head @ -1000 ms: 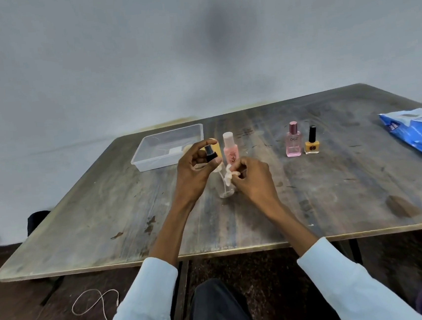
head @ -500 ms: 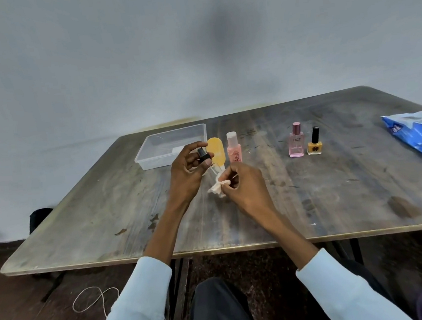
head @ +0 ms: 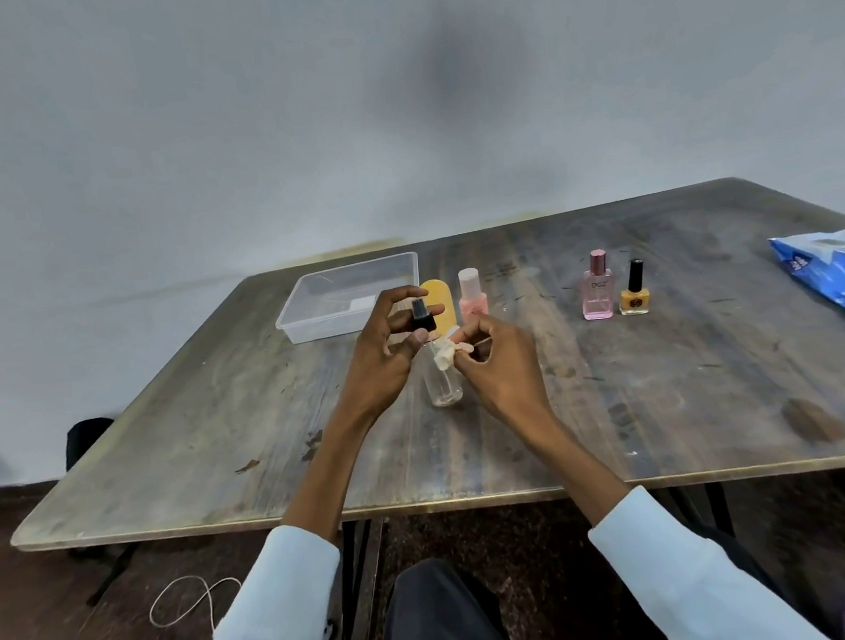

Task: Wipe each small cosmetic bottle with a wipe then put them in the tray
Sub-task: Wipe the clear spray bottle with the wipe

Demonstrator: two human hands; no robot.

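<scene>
Nearest, above the worn grey wooden bench: small clear glass-like spray bottle with black cap, held upright or slightly tilted, base near the bench surface, touching or not hard to tell. Probably light, rigid and smooth, so slippery when damp and breakable if dropped; best gripped at the cap and shoulder, leaving the body free for wiping. Left hand partly closed, fingertips pinching the black cap and neck from above. Right hand curled nearly closed around a small crumpled white wipe, soft and limp, pressed against the bottle's upper body. Just behind: orange oval-topped bottle and pale pink bottle with white cap, both standing. Further right, well apart from the hands: square pink perfume bottle beside yellow nail-polish bottle with black cap. Far left: clear plastic rectangular tray, seemingly without bottles yet. Far right edge: blue wipes pack.
</scene>
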